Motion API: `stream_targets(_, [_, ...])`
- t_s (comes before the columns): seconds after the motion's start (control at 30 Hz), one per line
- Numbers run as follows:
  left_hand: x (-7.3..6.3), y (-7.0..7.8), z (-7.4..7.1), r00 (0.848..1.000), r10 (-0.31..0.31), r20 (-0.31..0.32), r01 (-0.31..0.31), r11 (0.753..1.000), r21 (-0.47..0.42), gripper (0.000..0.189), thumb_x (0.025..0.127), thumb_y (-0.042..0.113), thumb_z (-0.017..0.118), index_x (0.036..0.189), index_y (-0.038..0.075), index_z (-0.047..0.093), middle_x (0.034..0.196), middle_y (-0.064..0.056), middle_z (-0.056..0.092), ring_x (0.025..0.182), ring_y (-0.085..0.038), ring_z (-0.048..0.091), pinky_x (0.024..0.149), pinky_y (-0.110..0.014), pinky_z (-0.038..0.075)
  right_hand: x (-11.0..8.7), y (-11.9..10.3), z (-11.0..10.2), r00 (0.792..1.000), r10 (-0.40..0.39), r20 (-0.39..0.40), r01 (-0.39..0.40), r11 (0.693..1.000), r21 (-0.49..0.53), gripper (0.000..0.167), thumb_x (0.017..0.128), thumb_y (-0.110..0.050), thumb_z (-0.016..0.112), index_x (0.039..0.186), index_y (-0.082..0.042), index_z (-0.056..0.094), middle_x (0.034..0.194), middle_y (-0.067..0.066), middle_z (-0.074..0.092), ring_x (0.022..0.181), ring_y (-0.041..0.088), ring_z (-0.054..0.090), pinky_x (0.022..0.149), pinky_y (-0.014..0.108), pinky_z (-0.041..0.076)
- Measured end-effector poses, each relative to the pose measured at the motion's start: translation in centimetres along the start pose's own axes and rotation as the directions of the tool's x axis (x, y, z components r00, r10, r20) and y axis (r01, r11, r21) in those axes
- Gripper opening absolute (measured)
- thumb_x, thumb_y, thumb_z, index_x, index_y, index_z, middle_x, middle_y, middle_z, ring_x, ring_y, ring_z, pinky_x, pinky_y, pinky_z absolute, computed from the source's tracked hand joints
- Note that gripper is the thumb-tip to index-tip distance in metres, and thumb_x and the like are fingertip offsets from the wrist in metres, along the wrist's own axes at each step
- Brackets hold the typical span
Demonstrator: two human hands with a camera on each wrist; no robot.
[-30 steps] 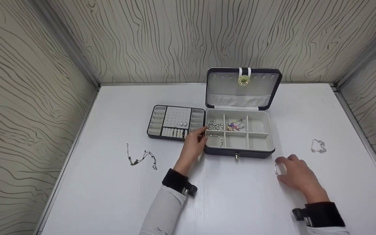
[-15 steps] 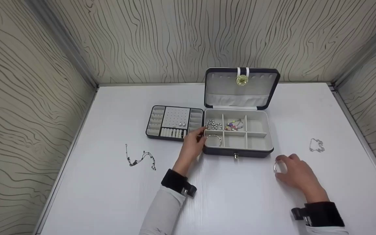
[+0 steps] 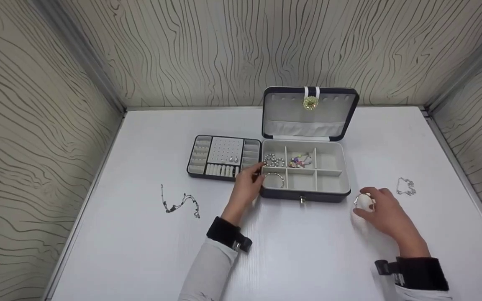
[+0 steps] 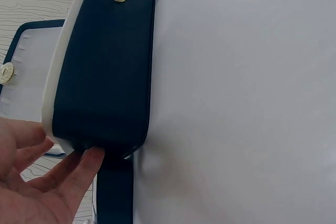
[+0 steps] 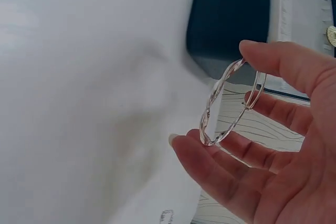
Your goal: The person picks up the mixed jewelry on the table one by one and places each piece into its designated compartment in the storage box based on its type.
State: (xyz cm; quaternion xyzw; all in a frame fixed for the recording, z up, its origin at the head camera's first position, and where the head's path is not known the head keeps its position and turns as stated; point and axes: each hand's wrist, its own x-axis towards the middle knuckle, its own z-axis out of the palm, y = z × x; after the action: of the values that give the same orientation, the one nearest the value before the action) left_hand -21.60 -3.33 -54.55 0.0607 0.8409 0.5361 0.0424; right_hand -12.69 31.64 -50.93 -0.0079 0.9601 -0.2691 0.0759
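Observation:
A navy jewelry box [image 3: 283, 195] with a cream lining stands with its lid raised. My left hand [image 3: 244, 191] holds its left wall, index finger at the rim and thumb on the outside, as the left wrist view shows. Between the thumb and fingers of my right hand [image 3: 385, 214] is a silver twisted bangle [image 5: 211, 103], in the air off the box's front right corner. Inside the box, another bangle [image 3: 283, 180] lies in the front left compartment, a grey pearl-bead bracelet [image 3: 271, 159] in the back left, and a colorful beaded bracelet [image 3: 298, 161] in the back middle.
Left of the box lies a navy-edged jewelry tray [image 3: 226, 148] with a pair of stud earrings [image 3: 234, 159] in its perforated panel. A dark-beaded chain [image 3: 173, 207] is on the white table at left, a thin silver chain bracelet [image 3: 408, 191] at right. Wood-grain-patterned panels enclose the back and sides.
My right hand has raised the bangle off the table and moved it slightly away from me, with a shadow now below. The left hand stays at the box's side.

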Motion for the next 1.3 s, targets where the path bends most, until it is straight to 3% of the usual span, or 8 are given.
stream_targets(0.2, [-0.1,0.1,0.0,1.0,0.006,-0.003,-0.006,1.0,-0.018,0.042,0.095,0.007,0.061,0.137,0.005,0.056,0.124,-0.016,0.061,0.093,-0.017,0.063,0.071,-0.022,0.054,0.5,-2.5,-0.9,0.998,-0.022,-0.062,0.027,0.997,0.071,0.056,0.087,-0.021,0.074,0.131,0.003,0.05,0.119,0.03,0.046,0.1,0.043,0.062,0.076,0.048,0.053])
stream_targets(0.37, [-0.2,0.3,0.0,1.0,0.008,-0.008,-0.008,1.0,-0.004,0.042,0.095,0.005,0.061,0.137,0.004,0.056,0.121,-0.016,0.063,0.097,-0.018,0.063,0.075,-0.024,0.054,1.3,-4.7,-0.4,0.991,-0.066,-0.117,0.077,0.993,0.091,0.055,0.086,-0.025,0.076,0.129,0.0,0.052,0.117,0.026,0.051,0.105,0.045,0.06,0.082,0.053,0.051])
stream_targets(0.67, [-0.2,0.4,-0.1,1.0,0.0,-0.011,0.0,1.0,-0.02,0.042,0.094,0.003,0.061,0.136,0.004,0.057,0.121,-0.017,0.063,0.097,-0.02,0.063,0.077,-0.026,0.054,3.6,-8.0,1.2,0.973,-0.082,-0.217,0.102,0.992,0.079,0.054,0.084,-0.032,0.078,0.124,-0.001,0.058,0.108,0.019,0.061,0.094,0.032,0.059,0.072,0.044,0.046])
stream_targets(0.93, [-0.2,0.4,-0.1,1.0,-0.015,-0.011,0.015,1.0,-0.007,0.043,0.094,0.004,0.062,0.137,0.005,0.057,0.123,-0.015,0.062,0.1,-0.02,0.063,0.079,-0.024,0.053,5.7,-9.2,2.8,0.982,-0.045,-0.185,0.069,0.989,0.13,0.054,0.086,-0.038,0.075,0.124,-0.005,0.057,0.114,0.021,0.065,0.08,0.026,0.063,0.063,0.036,0.047])
stream_targets(1.1, [-0.2,0.4,-0.1,1.0,-0.003,-0.008,0.003,1.0,-0.004,0.042,0.095,0.005,0.061,0.137,0.005,0.056,0.122,-0.016,0.063,0.099,-0.02,0.063,0.079,-0.025,0.054,6.5,-9.6,3.8,0.986,-0.021,-0.165,0.041,0.992,0.122,0.055,0.086,-0.043,0.073,0.124,-0.007,0.056,0.114,0.021,0.066,0.082,0.028,0.064,0.065,0.04,0.048])
stream_targets(1.3, [-0.2,0.3,-0.1,1.0,0.009,-0.004,-0.009,1.0,-0.006,0.041,0.095,0.005,0.061,0.136,0.004,0.056,0.124,-0.017,0.063,0.098,-0.019,0.064,0.078,-0.025,0.054,7.0,-9.9,4.8,0.99,-0.003,-0.142,0.013,0.998,0.069,0.056,0.085,-0.048,0.072,0.122,-0.009,0.057,0.112,0.019,0.068,0.095,0.037,0.064,0.069,0.048,0.049])
